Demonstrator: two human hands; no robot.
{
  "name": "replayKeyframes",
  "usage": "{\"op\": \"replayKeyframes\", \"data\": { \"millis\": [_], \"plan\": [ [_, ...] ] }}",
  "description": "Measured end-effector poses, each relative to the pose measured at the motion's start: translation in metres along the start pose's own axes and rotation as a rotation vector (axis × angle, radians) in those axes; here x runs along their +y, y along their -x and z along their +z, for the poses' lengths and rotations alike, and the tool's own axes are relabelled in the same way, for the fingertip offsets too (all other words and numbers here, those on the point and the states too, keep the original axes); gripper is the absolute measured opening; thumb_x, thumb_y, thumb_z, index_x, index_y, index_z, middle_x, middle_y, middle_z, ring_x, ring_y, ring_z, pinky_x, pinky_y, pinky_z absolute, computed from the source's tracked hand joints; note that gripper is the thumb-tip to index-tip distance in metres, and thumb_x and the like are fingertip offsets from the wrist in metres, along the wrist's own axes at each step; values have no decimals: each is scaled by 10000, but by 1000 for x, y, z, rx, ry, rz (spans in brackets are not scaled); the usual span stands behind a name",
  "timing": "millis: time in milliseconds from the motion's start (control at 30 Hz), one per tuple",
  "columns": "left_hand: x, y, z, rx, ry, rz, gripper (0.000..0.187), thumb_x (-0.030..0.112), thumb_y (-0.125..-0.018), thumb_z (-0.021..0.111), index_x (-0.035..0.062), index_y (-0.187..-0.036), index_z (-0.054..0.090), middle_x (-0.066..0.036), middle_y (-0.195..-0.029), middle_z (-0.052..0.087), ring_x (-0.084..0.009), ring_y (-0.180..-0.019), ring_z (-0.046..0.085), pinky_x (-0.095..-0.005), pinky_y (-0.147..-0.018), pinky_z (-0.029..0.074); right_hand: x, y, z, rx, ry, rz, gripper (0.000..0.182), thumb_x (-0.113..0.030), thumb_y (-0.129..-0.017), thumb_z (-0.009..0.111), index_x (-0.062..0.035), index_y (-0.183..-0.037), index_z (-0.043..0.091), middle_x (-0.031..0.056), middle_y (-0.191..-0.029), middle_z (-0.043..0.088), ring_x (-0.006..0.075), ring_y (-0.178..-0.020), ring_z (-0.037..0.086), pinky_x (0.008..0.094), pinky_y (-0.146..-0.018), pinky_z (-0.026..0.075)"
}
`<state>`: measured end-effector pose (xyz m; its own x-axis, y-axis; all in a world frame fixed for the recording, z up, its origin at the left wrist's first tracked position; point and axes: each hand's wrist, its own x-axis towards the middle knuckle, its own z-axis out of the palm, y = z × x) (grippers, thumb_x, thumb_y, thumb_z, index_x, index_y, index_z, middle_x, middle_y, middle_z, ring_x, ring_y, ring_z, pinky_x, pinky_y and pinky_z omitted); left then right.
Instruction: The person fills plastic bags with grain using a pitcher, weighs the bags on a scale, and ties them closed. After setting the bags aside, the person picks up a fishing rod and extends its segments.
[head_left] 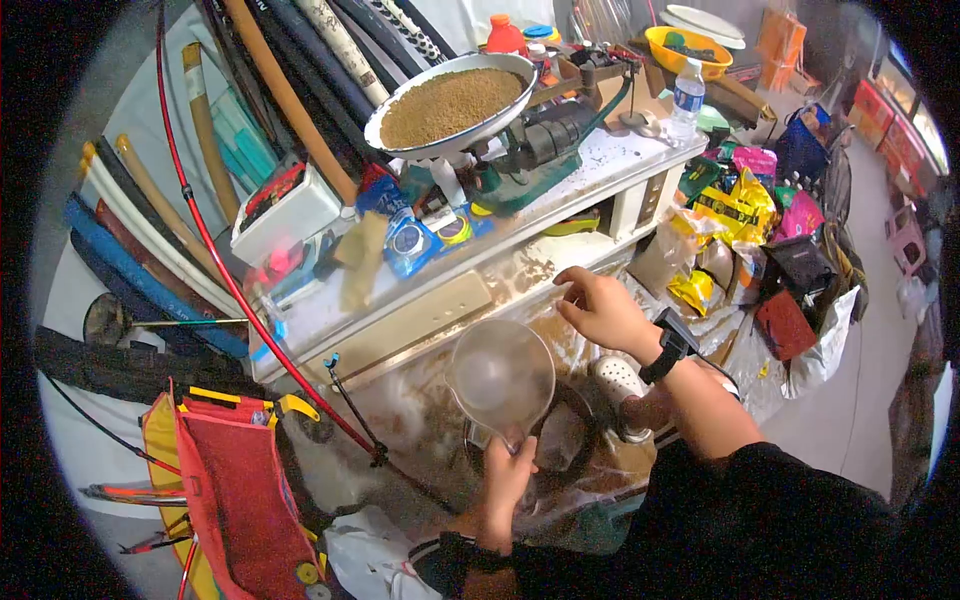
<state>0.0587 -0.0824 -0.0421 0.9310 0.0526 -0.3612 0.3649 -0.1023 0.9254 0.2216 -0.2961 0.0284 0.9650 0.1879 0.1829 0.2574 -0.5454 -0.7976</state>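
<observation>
left hand [505,478] gripping clear plastic jug [500,378], right hand [603,310] open, fingers curled

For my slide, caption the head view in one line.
Left hand holds a clear plastic jug while the right hand reaches toward the counter, below a scale pan of brown grain.

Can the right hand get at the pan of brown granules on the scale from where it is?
Probably yes: the right hand is free, and nothing stands between it and the pan up on the counter.

Clear glossy plastic scoop [500,375], white enamelled metal scale pan [395,115], grainy matt brown granules [450,103].
</observation>
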Motion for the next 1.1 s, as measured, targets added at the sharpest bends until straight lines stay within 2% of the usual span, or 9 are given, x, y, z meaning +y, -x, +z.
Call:
{"op": "replayKeyframes", "data": {
  "millis": [133,433,533,667,800,867,933,1067,1100],
  "plan": [
    [-8,-1,1,-17,17,25,261,62,-826,596,-46,-1038,489,-84,-801,567,-146,-535,548,-275,-450,473,-10,-1,-10,-59,40,74,299,-147,-780,596,-32,-1050,543,192,-809,642,349,-777,626,424,-689,496],
    [-5,-2,4,24,-26,100,261,105,-826,613,-43,-1007,497,-88,-772,588,-153,-519,556,-289,-455,469,62,-72,-55,159,-482,183,606,-11,-754,643,-45,-1283,349,124,-1062,573,175,-957,561,300,-776,486],
    [-15,-1,2,15,-79,67,266,146,-823,629,-39,-976,514,-111,-761,605,-177,-509,573,-307,-459,464,95,-132,-88,281,-404,179,704,-38,-726,660,-101,-1333,309,164,-1139,548,207,-905,548,302,-703,475],
    [-21,-1,3,49,-96,47,273,182,-818,642,-36,-943,536,-149,-761,606,-201,-493,585,-331,-471,453,140,-209,-145,281,-122,144,756,-38,-763,597,-190,-1398,215,70,-963,593,78,-637,506,211,-488,394],
    [-31,-10,-2,49,-210,89,267,176,-803,647,-36,-935,552,-189,-782,612,-305,-636,616,-385,-579,461,91,-223,-160,334,-457,82,751,-36,-753,600,-149,-1397,231,45,-876,543,75,-616,490,217,-476,382],
    [-41,-14,-1,91,-249,179,257,169,-800,645,-34,-929,554,-203,-791,614,-344,-694,617,-397,-615,458,92,-238,-165,384,-260,103,759,-54,-743,602,-159,-1399,235,44,-897,548,88,-644,487,232,-503,395],
    [-43,-14,-3,60,-237,291,153,93,-832,611,9,-881,493,-35,-693,517,-125,-475,501,-271,-438,419,94,-249,-165,320,-180,189,774,-68,-729,588,-178,-1405,228,32,-883,532,109,-674,481,259,-526,399],
    [-33,-11,-4,65,-227,303,168,99,-832,612,-3,-915,507,-48,-720,547,-124,-492,514,-271,-446,425,58,-241,-148,285,-188,194,792,-85,-722,591,-212,-1412,224,28,-836,486,137,-713,474,302,-564,407],
    [-30,-9,-4,61,-233,197,224,151,-813,630,-20,-919,530,-144,-772,576,-274,-634,550,-359,-557,439,44,-238,-145,272,-162,237,791,-69,-717,590,-189,-1409,225,47,-869,505,144,-711,476,310,-576,412]
  ]
}}
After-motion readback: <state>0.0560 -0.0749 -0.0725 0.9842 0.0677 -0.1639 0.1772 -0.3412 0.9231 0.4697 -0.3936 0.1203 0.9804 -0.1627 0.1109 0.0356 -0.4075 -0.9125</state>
